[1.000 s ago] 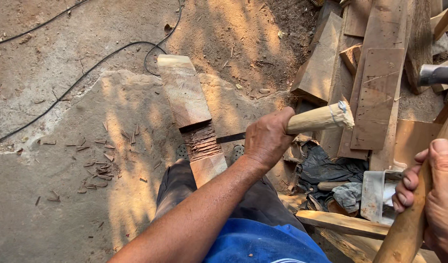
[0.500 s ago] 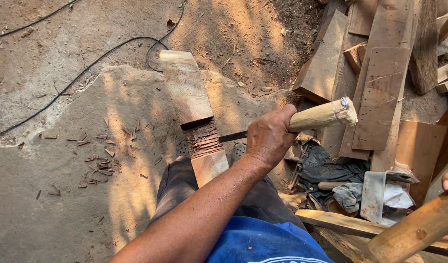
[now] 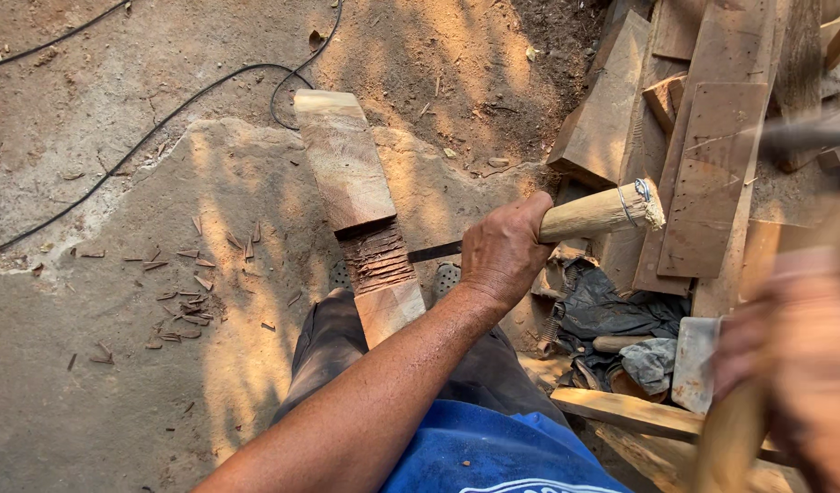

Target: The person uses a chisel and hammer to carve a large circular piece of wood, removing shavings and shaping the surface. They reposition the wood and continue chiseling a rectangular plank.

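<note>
1. Plank (image 3: 347, 173) lies at frame centre on the ground, with a rough notch (image 3: 379, 258) cut across it.
2. Left hand (image 3: 502, 251) clenches the chisel (image 3: 584, 215), blade tip at the notch.
3. Right hand (image 3: 794, 365), blurred at lower right, grasps a mallet handle (image 3: 726, 438).

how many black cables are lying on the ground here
2. One thin cable crosses the top left corner; a longer cable runs from the left edge up to the plank. They may join out of view.
</note>
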